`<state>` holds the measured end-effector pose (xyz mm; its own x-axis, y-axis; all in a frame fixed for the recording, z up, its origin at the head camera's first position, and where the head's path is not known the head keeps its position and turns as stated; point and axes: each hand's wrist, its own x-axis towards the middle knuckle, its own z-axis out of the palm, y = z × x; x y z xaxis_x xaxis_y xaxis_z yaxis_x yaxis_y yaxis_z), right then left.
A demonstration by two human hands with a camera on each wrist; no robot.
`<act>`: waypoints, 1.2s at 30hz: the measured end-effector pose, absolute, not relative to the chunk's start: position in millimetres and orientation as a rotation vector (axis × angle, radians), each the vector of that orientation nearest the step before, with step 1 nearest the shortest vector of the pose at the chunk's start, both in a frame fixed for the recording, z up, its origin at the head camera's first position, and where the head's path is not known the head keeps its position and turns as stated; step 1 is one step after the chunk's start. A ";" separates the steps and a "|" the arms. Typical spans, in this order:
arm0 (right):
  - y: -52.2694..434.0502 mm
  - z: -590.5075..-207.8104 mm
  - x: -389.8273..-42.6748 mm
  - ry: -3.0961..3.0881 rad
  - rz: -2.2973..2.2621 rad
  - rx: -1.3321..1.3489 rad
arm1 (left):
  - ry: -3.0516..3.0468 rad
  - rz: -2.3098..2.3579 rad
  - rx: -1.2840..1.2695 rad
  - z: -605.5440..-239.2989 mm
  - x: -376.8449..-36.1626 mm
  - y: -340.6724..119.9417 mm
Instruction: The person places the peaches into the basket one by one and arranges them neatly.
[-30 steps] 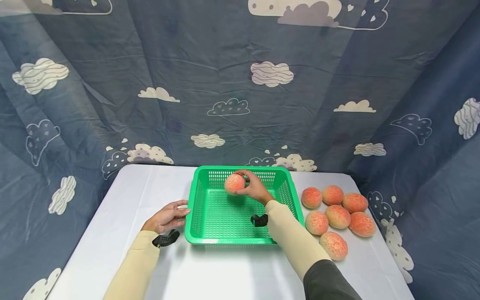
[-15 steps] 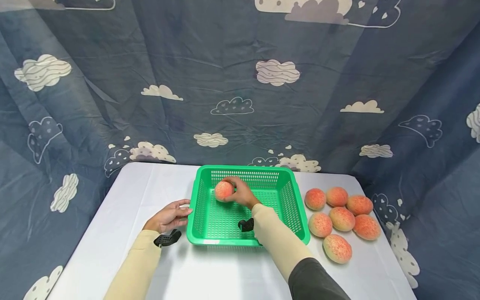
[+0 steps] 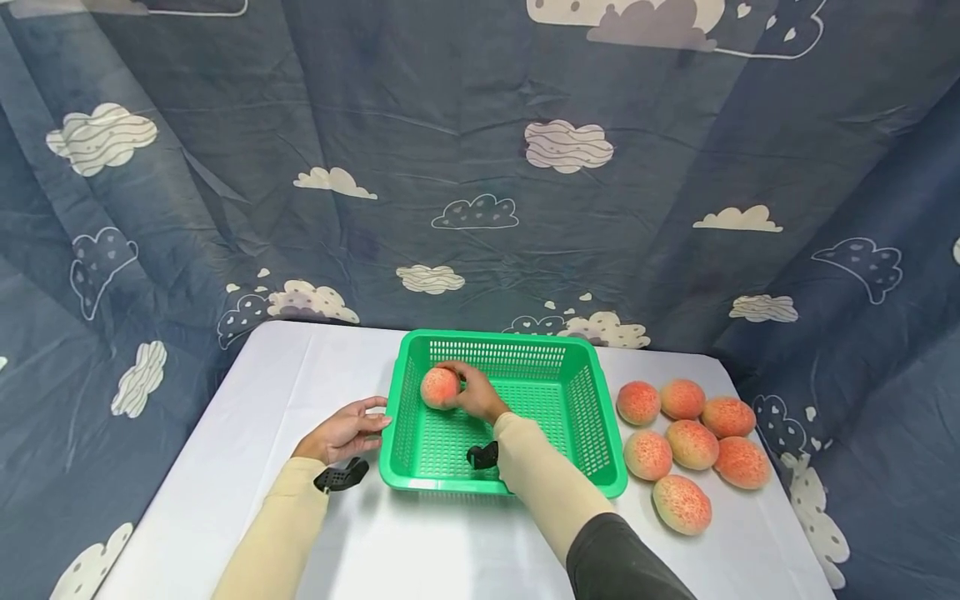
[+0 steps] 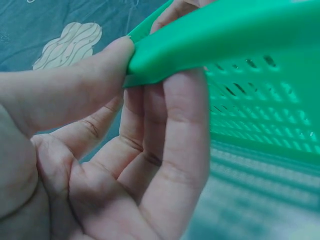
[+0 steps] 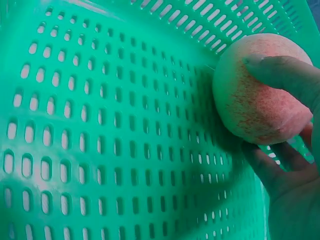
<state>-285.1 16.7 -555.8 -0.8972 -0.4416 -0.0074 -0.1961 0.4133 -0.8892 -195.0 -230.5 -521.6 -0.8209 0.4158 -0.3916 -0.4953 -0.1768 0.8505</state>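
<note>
A green plastic basket with slotted walls sits on the white table. Inside it, toward the back left, my right hand holds a pink-orange speckled peach. In the right wrist view the thumb lies across the peach and other fingers curl underneath, close over the slotted floor; whether the fruit touches the floor I cannot tell. My left hand grips the basket's left rim. The left wrist view has its thumb against the rim, with the fingers bent below the edge.
Several more peaches lie grouped on the table to the right of the basket. A dark blue cloth with printed clouds hangs behind and at both sides. White table surface shows in front of the basket.
My right hand has carried the peach leftward and down inside the basket. The left hand stays at the left rim. The whole head view has shifted slightly.
</note>
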 end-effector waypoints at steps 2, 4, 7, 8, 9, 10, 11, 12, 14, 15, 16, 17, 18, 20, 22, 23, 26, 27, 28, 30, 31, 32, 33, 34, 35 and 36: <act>15.5 -556.8 -284.7 2.435 -1.498 -0.542 | 1.508 2.036 -0.087 -520.8 -194.8 -230.0; 14.5 -557.5 -284.6 2.448 -1.515 -0.545 | 1.506 2.035 -0.081 -519.5 -194.8 -229.3; 14.5 -556.5 -283.8 2.454 -1.536 -0.538 | 1.517 2.025 -0.087 -517.1 -195.0 -227.9; 14.7 -556.5 -283.9 2.454 -1.537 -0.536 | 1.520 2.024 -0.089 -516.6 -195.1 -227.6; 15.0 -556.4 -283.8 2.448 -1.541 -0.530 | 1.521 2.023 -0.090 -516.4 -195.2 -227.4; 15.2 -556.2 -283.5 2.441 -1.545 -0.519 | 1.519 2.024 -0.087 -516.6 -195.4 -227.3; 15.5 -555.9 -283.5 2.437 -1.545 -0.507 | 1.516 2.025 -0.083 -516.8 -195.5 -227.2; 15.8 -555.4 -283.3 2.434 -1.541 -0.497 | 1.513 2.027 -0.080 -517.2 -195.7 -227.2; 16.4 -554.4 -283.2 2.427 -1.540 -0.481 | 1.510 2.029 -0.072 -517.5 -195.6 -227.3; 16.6 -553.3 -282.8 2.427 -1.537 -0.475 | 1.509 2.029 -0.066 -517.5 -195.6 -227.2; 16.9 -552.6 -282.8 2.434 -1.532 -0.474 | 1.507 2.029 -0.060 -517.5 -195.6 -227.2; 17.2 -552.0 -282.8 2.443 -1.523 -0.472 | 1.509 2.028 -0.058 -517.4 -195.5 -227.0; 17.5 -551.5 -282.8 2.454 -1.514 -0.476 | 1.511 2.027 -0.056 -517.3 -195.5 -226.9; 18.1 -550.8 -283.2 2.467 -1.503 -0.476 | 1.516 2.026 -0.055 -517.4 -195.7 -226.8; 18.8 -550.2 -283.7 2.470 -1.495 -0.473 | 1.522 2.021 -0.055 -517.7 -195.8 -226.7; 19.2 -549.7 -283.9 2.470 -1.489 -0.469 | 1.526 2.019 -0.059 -517.6 -195.7 -226.8; 20.7 -546.7 -284.5 2.474 -1.474 -0.453 | 1.539 2.010 -0.065 -518.0 -195.5 -227.2; 21.6 -545.0 -284.5 2.476 -1.477 -0.456 | 1.544 2.007 -0.068 -518.1 -195.4 -227.4; 22.5 -543.1 -284.5 2.481 -1.477 -0.458 | 1.547 2.006 -0.071 -518.3 -195.3 -227.7; 25.3 -538.9 -284.3 2.482 -1.479 -0.466 | 1.555 2.008 -0.080 -519.0 -195.3 -228.0; 27.3 -536.9 -284.1 2.479 -1.482 -0.472 | 1.560 2.007 -0.080 -519.6 -195.3 -228.1; 29.8 -534.7 -283.7 2.474 -1.487 -0.475 | 1.564 2.007 -0.082 -520.1 -195.1 -228.0; 32.7 -532.5 -283.2 2.467 -1.489 -0.473 | 1.565 2.009 -0.081 -520.6 -194.9 -227.7; 35.3 -530.6 -282.8 2.458 -1.491 -0.476 | 1.568 2.006 -0.080 -520.4 -194.4 -228.2; 38.2 -528.2 -281.7 2.445 -1.495 -0.473 | 1.571 2.002 -0.076 -520.2 -193.9 -228.5; 41.4 -525.7 -280.6 2.427 -1.503 -0.474 | 1.573 1.998 -0.070 -520.0 -193.4 -228.8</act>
